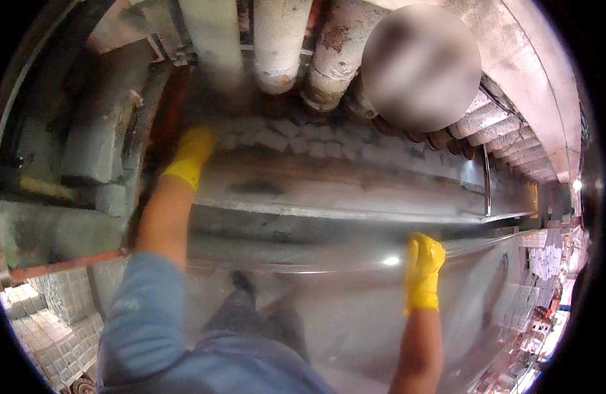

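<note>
The left hand (pixel 190 156), in a yellow glove, reaches into the long steel trough (pixel 355 197) and lies on the row of pale grey blocks (pixel 296 141) along its far side — whether the fingers grip a block or only rest there cannot be told through the haze. The right hand (pixel 424 270), also in a yellow glove, is curled over the trough's near metal edge (pixel 329 266), fingers clenched on it. Thick pipes (pixel 277 39) hang above. Small white packages (pixel 50 331) are stacked at lower left — more pale packages (pixel 546 259) crowd the far right.
</note>
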Demonstrator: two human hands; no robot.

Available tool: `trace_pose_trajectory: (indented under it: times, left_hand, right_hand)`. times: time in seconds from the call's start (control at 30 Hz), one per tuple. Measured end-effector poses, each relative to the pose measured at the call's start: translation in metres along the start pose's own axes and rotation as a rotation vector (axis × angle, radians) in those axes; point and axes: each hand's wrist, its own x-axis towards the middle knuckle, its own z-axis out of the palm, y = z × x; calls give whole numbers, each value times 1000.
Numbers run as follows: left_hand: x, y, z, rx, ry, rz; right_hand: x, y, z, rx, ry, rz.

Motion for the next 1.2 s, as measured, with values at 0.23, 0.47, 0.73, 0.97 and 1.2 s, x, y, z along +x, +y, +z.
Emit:
trace_pose_trajectory:
  times: [0.23,0.47,0.73,0.97,1.2]
  left_hand:
    - [1,-16,19,218,71,114]
    - [0,-17,37,192,18,192]
    - [4,-16,64,108,173,127]
    - [-3,3,50,71,142,110]
    - [2,-6,47,63,56,0]
  right_hand:
    - [-1,-9,-7,1,-86,42]
    - [-2,-2,0,-19,-70,25]
    - [-3,4,3,40,-81,21]
    - [-3,5,9,-16,-46,-22]
    - [-1,1,8,32,-53,-3]
